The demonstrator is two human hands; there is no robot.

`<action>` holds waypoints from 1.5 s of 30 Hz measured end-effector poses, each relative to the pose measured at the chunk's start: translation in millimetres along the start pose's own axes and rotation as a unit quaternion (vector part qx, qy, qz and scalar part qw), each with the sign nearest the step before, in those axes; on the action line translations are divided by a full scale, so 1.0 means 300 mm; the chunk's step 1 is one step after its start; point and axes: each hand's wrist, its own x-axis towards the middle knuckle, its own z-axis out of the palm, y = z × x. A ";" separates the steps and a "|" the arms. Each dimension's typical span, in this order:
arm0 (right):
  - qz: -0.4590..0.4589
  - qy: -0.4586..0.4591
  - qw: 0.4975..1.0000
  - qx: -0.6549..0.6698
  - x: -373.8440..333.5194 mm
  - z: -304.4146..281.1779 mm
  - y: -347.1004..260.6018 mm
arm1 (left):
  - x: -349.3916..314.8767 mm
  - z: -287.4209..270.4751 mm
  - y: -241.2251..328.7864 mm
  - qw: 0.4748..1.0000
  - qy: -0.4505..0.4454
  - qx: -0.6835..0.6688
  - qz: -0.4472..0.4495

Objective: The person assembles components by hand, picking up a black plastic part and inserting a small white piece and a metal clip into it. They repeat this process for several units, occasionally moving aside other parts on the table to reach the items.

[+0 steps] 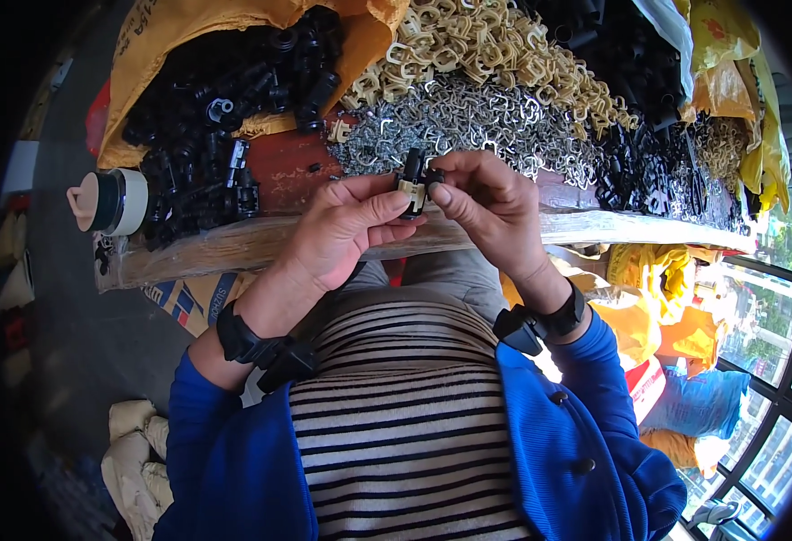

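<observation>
My left hand (360, 215) is closed around a small black plastic housing (414, 160) with a cream-coloured insert (416, 193) in its side. Thumb and fingers grip it from the left, just above the table's near edge. My right hand (495, 203) pinches a small black piece (434, 177) against the housing's right side. What that piece is cannot be made out. Beyond my hands lies a heap of small silvery metal clips (495, 117), with a larger pile of cream plastic clips (486, 45) behind it.
An orange sack (166, 36) spills black plastic parts (202, 117) at the left. A cream-and-green lidded cup (127, 202) stands at the table's left corner. More black parts (635, 171) lie to the right. Yellow and orange bags (653, 316) sit by the window on the right.
</observation>
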 end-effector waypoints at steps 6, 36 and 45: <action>-0.001 0.015 1.000 -0.001 0.000 0.043 0.008 | -0.016 -0.025 -0.001 1.000 0.000 -0.020 -0.001; -0.315 0.021 0.869 -0.382 0.044 -0.084 0.072 | 0.045 -0.055 0.008 0.982 -0.035 0.183 0.017; -0.093 0.258 0.825 -0.494 0.356 -0.579 0.077 | 0.107 -0.009 0.069 0.980 -0.024 0.196 0.029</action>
